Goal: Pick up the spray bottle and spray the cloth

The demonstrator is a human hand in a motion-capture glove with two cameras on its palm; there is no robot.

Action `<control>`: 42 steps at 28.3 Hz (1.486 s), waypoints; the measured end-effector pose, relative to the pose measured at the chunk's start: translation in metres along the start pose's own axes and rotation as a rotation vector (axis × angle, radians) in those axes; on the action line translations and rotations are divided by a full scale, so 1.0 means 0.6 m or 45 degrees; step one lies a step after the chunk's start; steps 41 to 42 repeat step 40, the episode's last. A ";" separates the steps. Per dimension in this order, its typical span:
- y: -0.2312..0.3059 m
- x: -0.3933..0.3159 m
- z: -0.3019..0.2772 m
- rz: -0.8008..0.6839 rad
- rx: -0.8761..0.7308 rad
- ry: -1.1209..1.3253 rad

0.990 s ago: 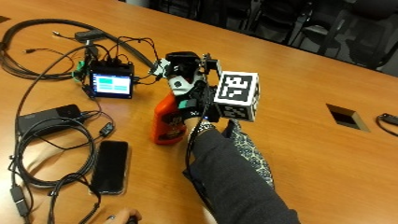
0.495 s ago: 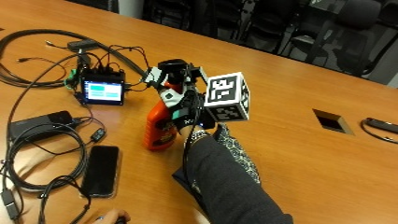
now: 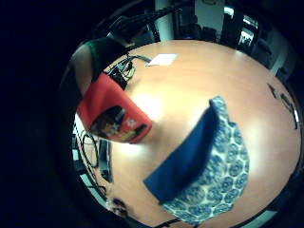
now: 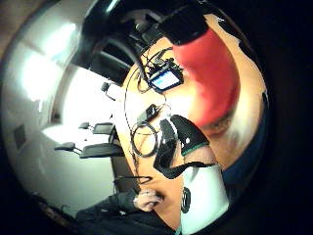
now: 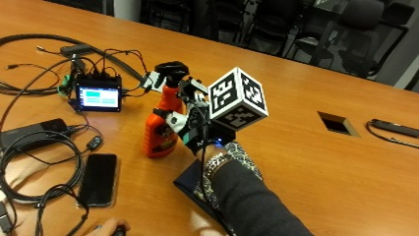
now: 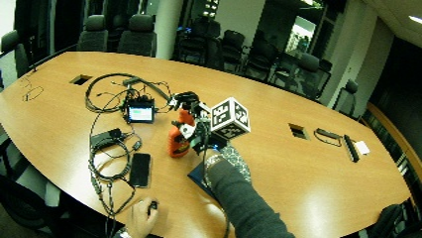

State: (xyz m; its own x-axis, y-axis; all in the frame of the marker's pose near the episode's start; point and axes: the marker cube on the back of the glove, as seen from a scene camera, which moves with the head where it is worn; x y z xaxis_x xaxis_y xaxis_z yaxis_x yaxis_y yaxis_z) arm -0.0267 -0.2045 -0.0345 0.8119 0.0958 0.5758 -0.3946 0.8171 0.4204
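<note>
Since a second ago, the gloved right hand (image 5: 190,123) has kept its grip around the neck of the orange spray bottle (image 5: 161,130), whose base appears just clear of the wooden table (image 5: 294,93) in the little-finger palm view; the outside camera itself has shifted, so the scene sits differently without the objects having changed places. Fingers are curled round the bottle below its black spray head (image 5: 171,70), which points toward the far, cable-strewn part of the table.

Directly under the forearm lies the cloth (image 5: 196,184), dark blue on one face and patterned blue-and-white on the other, with one flap folded over so both faces show in the little-finger palm view (image 3: 204,166). It lies close to the near table edge, beside the bottle.

To the bottle's far side stands a small lit screen (image 5: 98,97) amid black cables (image 5: 39,147). A dark phone (image 5: 98,178) lies flat near the person's bare hand (image 5: 111,228) at the near edge. Broad bare tabletop stretches away on the other side of the arm, broken by a rectangular cable port (image 5: 337,124) and a thin black object (image 5: 396,129) near the far edge. In the wide view, office chairs (image 6: 198,44) line the far side of the long table.
</note>
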 end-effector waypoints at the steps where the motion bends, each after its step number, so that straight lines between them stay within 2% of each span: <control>1: 0.009 -0.003 -0.006 -0.029 -0.018 0.037; 7: 0.073 -0.026 -0.054 -0.196 -0.262 0.155; 12: 0.157 -0.004 -0.110 -0.213 -0.434 0.266; 17: 0.225 0.022 -0.155 -0.188 -0.439 0.324; 24: 0.268 0.042 -0.202 -0.157 -0.475 0.410; 32: 0.288 0.053 -0.190 -0.100 -0.490 0.572; 42: 0.286 0.043 -0.182 -0.150 -0.486 0.591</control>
